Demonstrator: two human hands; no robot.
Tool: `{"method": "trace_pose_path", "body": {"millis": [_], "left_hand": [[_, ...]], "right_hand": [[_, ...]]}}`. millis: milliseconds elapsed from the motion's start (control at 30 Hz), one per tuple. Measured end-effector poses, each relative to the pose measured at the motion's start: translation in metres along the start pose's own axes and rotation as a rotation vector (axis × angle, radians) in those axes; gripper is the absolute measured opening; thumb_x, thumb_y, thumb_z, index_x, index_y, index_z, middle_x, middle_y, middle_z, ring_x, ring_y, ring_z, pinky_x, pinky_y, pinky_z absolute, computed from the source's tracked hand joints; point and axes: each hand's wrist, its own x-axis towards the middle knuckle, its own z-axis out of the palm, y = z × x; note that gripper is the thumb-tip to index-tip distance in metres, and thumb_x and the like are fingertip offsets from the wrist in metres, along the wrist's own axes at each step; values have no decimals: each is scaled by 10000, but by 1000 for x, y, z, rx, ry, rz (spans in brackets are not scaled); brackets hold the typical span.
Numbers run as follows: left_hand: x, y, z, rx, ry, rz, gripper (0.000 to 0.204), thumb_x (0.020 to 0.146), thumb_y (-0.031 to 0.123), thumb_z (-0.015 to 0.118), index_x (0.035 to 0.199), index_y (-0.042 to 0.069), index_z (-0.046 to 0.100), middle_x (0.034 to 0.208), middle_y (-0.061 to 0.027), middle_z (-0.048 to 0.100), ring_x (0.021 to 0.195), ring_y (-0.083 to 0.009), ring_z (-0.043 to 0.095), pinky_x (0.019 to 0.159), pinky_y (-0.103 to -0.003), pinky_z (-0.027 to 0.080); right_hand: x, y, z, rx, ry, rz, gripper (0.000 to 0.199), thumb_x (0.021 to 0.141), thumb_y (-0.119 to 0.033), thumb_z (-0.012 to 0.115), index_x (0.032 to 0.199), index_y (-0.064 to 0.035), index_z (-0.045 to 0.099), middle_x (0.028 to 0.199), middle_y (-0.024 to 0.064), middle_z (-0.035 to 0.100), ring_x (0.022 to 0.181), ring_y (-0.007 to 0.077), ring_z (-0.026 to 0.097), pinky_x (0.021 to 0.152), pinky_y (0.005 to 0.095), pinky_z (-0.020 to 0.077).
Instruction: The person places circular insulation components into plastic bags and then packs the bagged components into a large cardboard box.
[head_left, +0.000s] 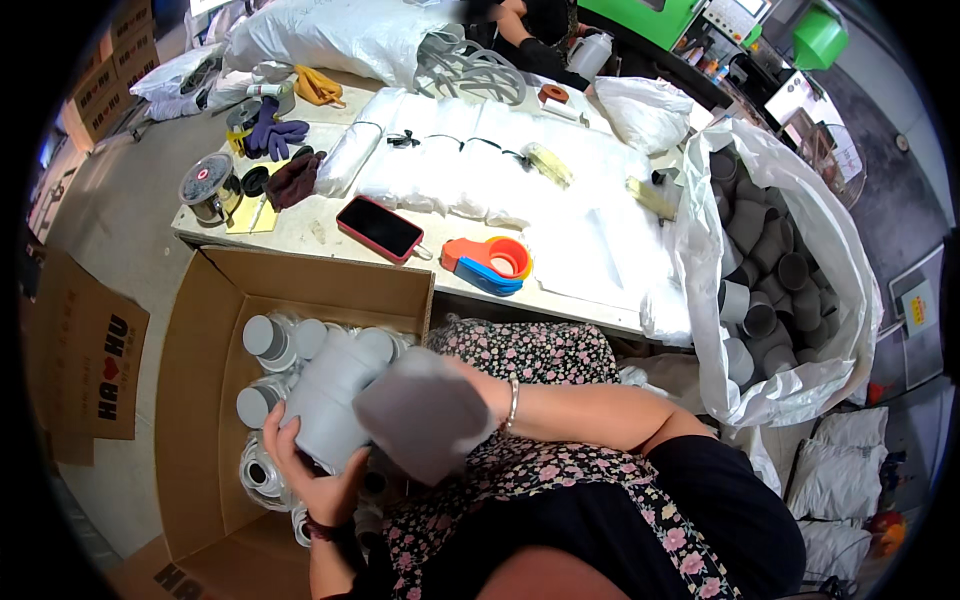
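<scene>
Grey pipe fittings [335,400] clasped by left hand [305,480] from below, right hand [470,385] mostly hidden, grip indeterminate, over cardboard box [200,400].

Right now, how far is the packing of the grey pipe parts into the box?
Done: bagged grey parts already lie in the cardboard box. In hand: left hand and right hand hold a grey part above it. Left: the white sack is full of loose parts.

A factory packing floor — green moulding machine [640,18], sack of grey caps [770,280], cardboard box [200,400], cluttered table [320,232].
</scene>
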Motion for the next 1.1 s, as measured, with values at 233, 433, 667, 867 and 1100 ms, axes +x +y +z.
{"method": "trace_pose_path", "body": {"millis": [233,433,667,867,1100], "left_hand": [[14,6,-12,-139,-97,-42,849,580,263,879,1271,100,414,1394,-162,347,1261,-332,382,1041,-438,337],[9,-2,-1,129,18,149,849,610,319,869,1297,127,408,1395,-172,346,1252,-338,394,1035,-465,340],[28,-9,-22,-73,-188,177,825,591,329,873,1269,129,448,1358,-190,400,1245,-364,426,1014,-491,364],[48,25,-20,142,-303,466,818,486,207,908,1196,204,502,1310,-111,439,1205,-467,421,946,-556,407],[24,18,-17,165,-318,394,792,471,188,905,1156,200,509,1281,-119,437,1202,-461,426,950,-553,401]], "right_hand": [[-3,-15,3,60,25,193,392,813,-27,658,1200,-22,597,1111,38,645,1003,93,582,847,271,495],[3,-27,-10,-297,127,294,343,865,-65,627,1202,-17,592,1067,22,643,949,90,568,845,263,471],[10,-60,-25,45,-78,327,252,951,-139,554,1151,-2,619,1004,32,651,886,58,552,817,260,478],[12,-63,2,-241,13,449,191,925,-116,561,1056,-8,650,900,38,689,832,77,592,792,270,489],[1,-52,8,-425,83,478,215,872,-91,581,1061,-2,632,906,132,686,813,159,627,784,297,493]]}}
